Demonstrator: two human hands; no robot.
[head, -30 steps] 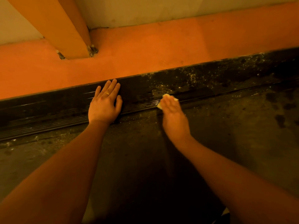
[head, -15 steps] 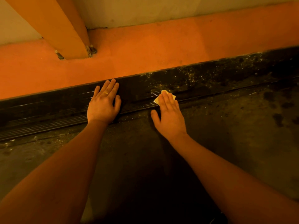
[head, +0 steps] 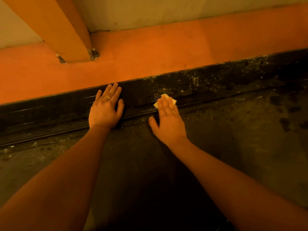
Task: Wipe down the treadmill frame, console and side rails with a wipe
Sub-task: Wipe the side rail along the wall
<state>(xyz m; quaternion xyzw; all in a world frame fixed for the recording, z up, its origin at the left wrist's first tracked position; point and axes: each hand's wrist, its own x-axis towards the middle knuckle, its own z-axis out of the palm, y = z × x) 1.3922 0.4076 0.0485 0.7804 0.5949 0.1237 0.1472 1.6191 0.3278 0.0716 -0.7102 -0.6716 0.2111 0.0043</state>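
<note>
Both our hands lie flat, arms reaching forward.
Our left hand (head: 105, 112) spreads palm-down, a ring on one finger; our right hand (head: 168, 120) presses down with fingers extended, thumb out to the side.

Light: dim, warm amber cast over everything.
Floor (head: 166, 52): orange band running from 9 to 3 o'clock.
Wall (head: 166, 10): pale, meets the floor toward 12 o'clock.
Post (head: 55, 27): orange, slanted, at 11 o'clock, bolts (head: 93, 53) at its foot.
</note>
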